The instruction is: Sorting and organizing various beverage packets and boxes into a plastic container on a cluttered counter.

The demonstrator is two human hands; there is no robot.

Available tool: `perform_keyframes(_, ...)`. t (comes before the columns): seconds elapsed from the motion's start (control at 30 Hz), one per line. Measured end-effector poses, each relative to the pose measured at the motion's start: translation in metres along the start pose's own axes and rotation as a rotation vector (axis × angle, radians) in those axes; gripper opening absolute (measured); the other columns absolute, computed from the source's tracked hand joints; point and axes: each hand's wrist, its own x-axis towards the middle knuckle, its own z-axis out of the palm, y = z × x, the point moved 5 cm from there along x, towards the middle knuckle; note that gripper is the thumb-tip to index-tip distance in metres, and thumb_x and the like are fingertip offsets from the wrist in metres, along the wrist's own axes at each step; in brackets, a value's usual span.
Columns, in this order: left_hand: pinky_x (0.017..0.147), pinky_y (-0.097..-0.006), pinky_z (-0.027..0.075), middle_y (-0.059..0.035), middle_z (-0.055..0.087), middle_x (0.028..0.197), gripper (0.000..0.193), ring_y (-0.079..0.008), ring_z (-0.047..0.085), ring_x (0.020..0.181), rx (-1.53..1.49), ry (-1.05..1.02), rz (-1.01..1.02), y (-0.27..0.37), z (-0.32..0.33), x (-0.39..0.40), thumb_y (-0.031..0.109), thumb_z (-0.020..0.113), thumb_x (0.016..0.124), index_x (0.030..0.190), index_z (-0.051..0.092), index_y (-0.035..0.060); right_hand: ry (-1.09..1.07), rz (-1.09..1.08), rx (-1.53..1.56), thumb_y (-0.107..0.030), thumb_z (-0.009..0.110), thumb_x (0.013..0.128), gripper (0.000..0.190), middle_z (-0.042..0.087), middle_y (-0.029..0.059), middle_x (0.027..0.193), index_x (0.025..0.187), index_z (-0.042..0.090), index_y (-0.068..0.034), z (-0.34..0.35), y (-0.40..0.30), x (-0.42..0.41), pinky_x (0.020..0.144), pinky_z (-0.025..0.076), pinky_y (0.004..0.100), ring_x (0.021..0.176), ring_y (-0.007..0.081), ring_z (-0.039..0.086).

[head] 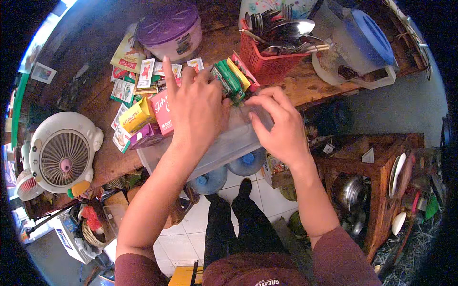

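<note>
A clear plastic bin [229, 144] sits at the table's edge in front of me, with packets in its far part. My left hand [196, 103] reaches over it, back upward; the index finger points away and the other fingers curl down, so their tips are hidden. By its thumb stands a row of green sachets [229, 78], with a yellow sachet [239, 74] and a red packet [246, 69] alongside. My right hand [281, 127] hovers at the bin's right side, thumb and index finger apart, fingertips close to the sachets' near ends. Left of my left hand is a pink tea box [162, 111].
Loose sachets [123, 89], a yellow box [137, 116] and a purple box [145, 136] lie left. Behind stand a purple-lidded tub [171, 32], a red cutlery basket [257, 57] and a blue-lidded container [357, 46]. A fan [64, 157] is far left; water jugs [211, 180] stand below.
</note>
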Motion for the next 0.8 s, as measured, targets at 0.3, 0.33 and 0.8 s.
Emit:
perform_keyframes(0.3,0.129,-0.0722,0.004,-0.0079,0.074,0.108,0.036,-0.0302,0.064,0.120,-0.048,-0.044,0.025,-0.002,0.006,0.002,0.039,0.086,0.073,0.090,0.081,0.0082,-0.131,-0.101,-0.339,-0.020,0.072,0.091,0.027,0.072,-0.0009,0.120,0.116,0.079,-0.016,0.004,-0.010,0.002,0.094,0.045,0.0459,0.110,0.0264,0.061)
perform_keyframes(0.33,0.129,-0.0729,0.003,-0.0079,0.074,0.108,0.038,-0.0301,0.064,0.120,-0.010,-0.026,0.018,-0.002,0.009,0.001,0.041,0.086,0.072,0.091,0.081,0.0084,-0.177,-0.084,-0.332,-0.020,0.070,0.092,0.029,0.073,-0.0007,0.125,0.120,0.079,-0.016,0.007,-0.010,0.002,0.095,0.044,0.0472,0.112,0.0269,0.061)
perform_keyframes(0.8,0.126,-0.0755,0.002,-0.0091,0.072,0.117,0.046,-0.0320,0.064,0.123,0.104,-0.102,-0.077,0.006,0.016,0.005,0.041,0.084,0.075,0.108,0.074,0.0110,-0.225,-0.102,-0.270,-0.019,0.069,0.092,0.037,0.070,0.0055,0.131,0.128,0.071,-0.014,0.008,-0.008,0.002,0.105,0.042,0.0479,0.123,0.0290,0.061)
